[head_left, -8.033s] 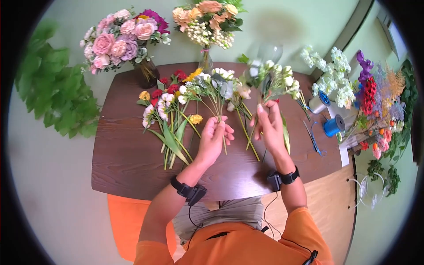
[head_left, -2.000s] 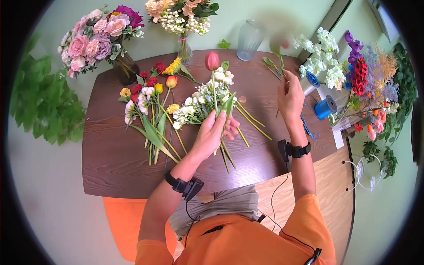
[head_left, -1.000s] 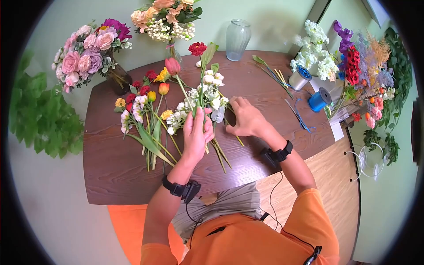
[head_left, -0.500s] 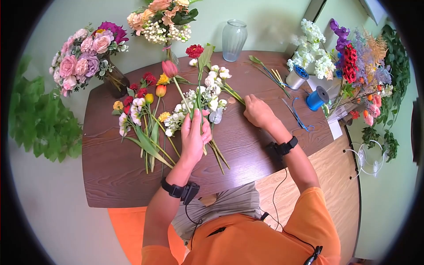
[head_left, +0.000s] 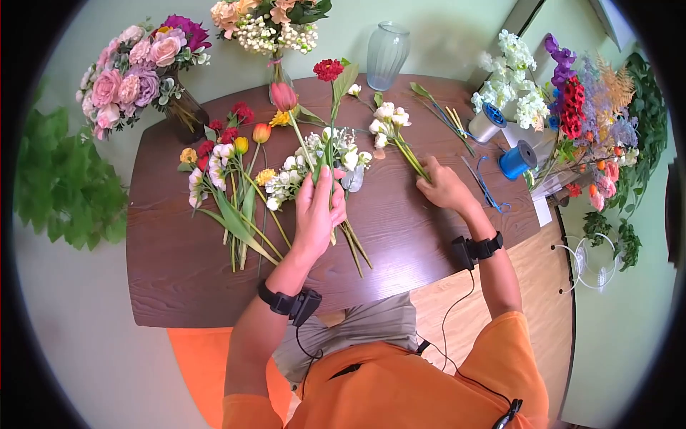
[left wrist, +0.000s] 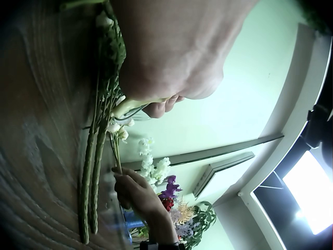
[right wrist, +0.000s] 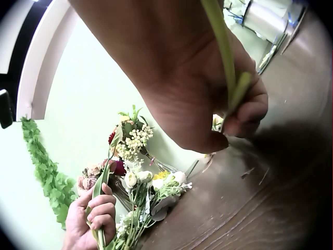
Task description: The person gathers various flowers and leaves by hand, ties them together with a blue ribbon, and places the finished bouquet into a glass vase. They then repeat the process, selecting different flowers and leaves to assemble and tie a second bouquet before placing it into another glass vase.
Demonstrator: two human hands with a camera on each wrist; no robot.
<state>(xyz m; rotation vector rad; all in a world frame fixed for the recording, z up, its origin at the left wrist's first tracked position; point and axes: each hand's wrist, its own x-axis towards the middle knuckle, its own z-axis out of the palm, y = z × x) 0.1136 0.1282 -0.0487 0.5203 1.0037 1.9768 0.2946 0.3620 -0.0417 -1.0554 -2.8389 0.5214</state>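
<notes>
In the head view my left hand [head_left: 318, 211] grips the stems of a pink tulip [head_left: 284, 96] and a red flower [head_left: 328, 69], both blooms pointing away from me. Under them on the table lie sprays of small white flowers [head_left: 289, 179], their stem ends sticking out towards me. My right hand [head_left: 449, 187] pinches a few green stems topped with white blooms [head_left: 388, 120], low over the table. Close up in the right wrist view, the green stems [right wrist: 225, 49] pass through the curled fingers. To the left lies a bunch of mixed flowers [head_left: 239, 207] with yellow, red and white heads.
A clear glass vase [head_left: 388, 57] stands at the back edge, beside two full bouquets. On the right are a silver ribbon spool [head_left: 487, 123], a blue spool [head_left: 518, 159], blue-handled scissors [head_left: 486, 187] and cut stems [head_left: 446, 118]. Colourful flowers [head_left: 572, 107] crowd the far right.
Eight seconds ago both hands held white sprays. Since then, the left hand took the tulip, then the red flower. Just now the right hand drew white blooms rightward out of the pile.
</notes>
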